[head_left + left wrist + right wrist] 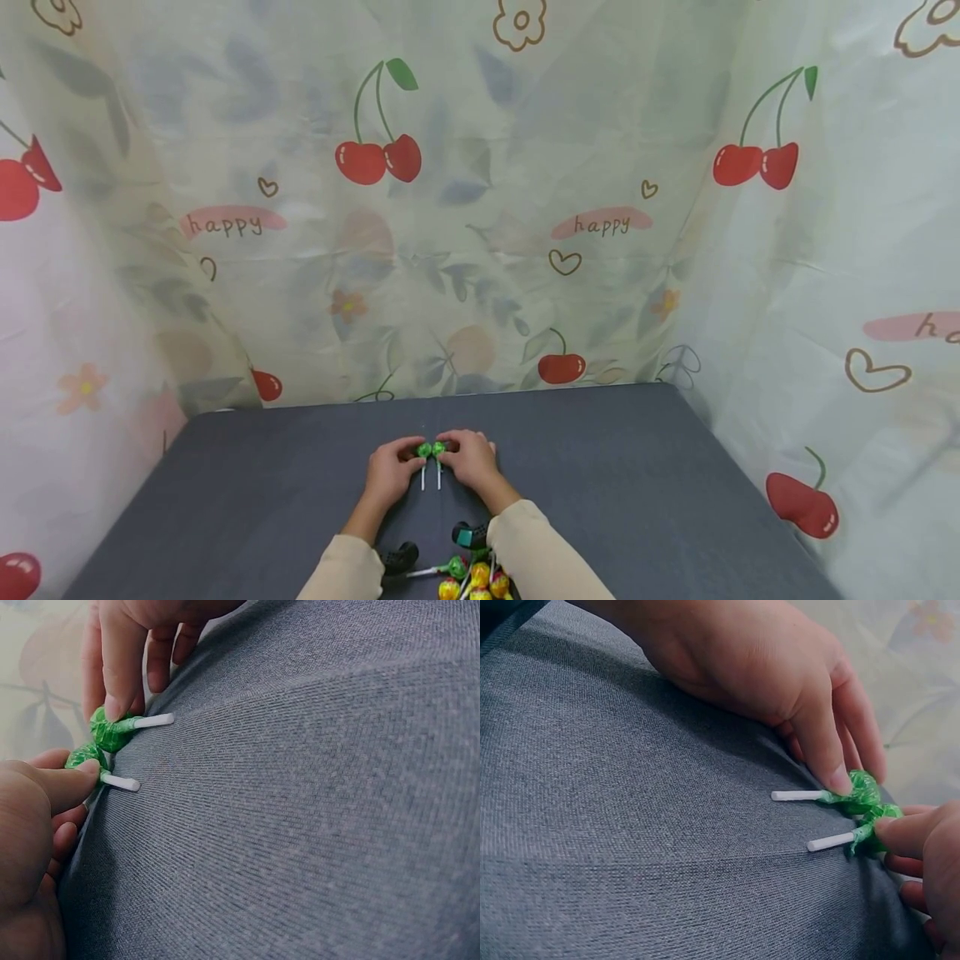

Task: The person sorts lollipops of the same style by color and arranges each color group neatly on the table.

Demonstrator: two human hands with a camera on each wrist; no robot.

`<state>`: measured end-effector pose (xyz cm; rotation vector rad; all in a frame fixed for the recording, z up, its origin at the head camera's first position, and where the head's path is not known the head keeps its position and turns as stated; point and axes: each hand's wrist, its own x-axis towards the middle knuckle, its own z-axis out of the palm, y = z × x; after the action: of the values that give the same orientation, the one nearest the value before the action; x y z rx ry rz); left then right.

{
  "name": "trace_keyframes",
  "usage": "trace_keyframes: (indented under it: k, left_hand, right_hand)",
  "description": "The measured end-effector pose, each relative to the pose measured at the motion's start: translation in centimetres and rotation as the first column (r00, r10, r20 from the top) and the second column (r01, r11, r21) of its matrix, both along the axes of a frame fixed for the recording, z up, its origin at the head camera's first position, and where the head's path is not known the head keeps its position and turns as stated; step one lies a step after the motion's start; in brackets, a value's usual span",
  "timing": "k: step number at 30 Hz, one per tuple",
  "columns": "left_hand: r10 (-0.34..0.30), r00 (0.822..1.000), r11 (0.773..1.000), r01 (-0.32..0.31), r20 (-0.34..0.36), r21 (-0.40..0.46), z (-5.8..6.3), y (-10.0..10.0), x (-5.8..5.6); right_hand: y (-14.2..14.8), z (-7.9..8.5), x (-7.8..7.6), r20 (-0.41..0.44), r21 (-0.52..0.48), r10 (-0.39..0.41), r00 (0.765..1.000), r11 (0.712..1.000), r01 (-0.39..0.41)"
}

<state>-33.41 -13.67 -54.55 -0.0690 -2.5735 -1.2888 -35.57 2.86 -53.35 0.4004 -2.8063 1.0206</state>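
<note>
Two green-wrapped lollipops lie side by side on the grey cloth, white sticks pointing back toward the person. My left hand pinches the left lollipop by its head between thumb and fingers. Around the head of the right lollipop, the thumb and fingers of my right hand close in the same way. The two heads touch or nearly touch in the wrist views, and their sticks run roughly parallel. Part of each wrapper is hidden behind the fingertips.
Near the front edge, between the forearms, sits a pile of yellow-wrapped lollipops with a green lollipop beside it. Black wrist straps show by the sleeves. A cherry-printed curtain surrounds the grey table.
</note>
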Motion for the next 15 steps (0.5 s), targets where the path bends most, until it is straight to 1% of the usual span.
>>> trace_keyframes:
  k: [8, 15]
  left_hand:
    - [0.004, 1.0, 1.0, -0.004, -0.006, -0.013, -0.06, 0.02, -0.07]
    - [-0.004, 1.0, 1.0, 0.004, -0.004, -0.013, 0.01, -0.02, -0.09]
  right_hand:
    - [0.18, 0.31, 0.36, 0.0, -0.05, 0.004, 1.0, 0.999, -0.004]
    - [0.31, 0.35, 0.46, 0.006, -0.062, 0.007, 1.0, 0.998, -0.006]
